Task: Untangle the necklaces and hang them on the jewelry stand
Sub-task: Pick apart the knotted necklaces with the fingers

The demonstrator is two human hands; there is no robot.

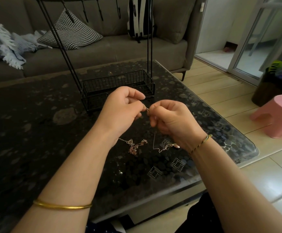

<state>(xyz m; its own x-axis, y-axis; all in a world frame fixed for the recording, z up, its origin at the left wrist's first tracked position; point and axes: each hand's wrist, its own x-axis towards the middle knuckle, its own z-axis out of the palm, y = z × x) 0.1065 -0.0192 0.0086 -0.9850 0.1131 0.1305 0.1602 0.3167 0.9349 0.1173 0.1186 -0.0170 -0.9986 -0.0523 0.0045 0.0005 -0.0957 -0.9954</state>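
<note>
My left hand (121,108) and my right hand (168,120) meet above the dark table, both pinching the clasp (147,109) of a thin silver necklace (163,147) whose chain drops to the table and ends in a small pendant (175,145). A tangled heap of rose-gold and silver necklaces (133,146) lies on the table under my left wrist. The black wire jewelry stand (103,88) rises just behind my hands; its hooks (100,12) at the top hold nothing.
The glass-topped dark table (36,132) has its right edge close to my right arm. A grey sofa (103,52) with a patterned cushion (69,32) stands behind. A pink stool (278,115) sits on the tiled floor at right.
</note>
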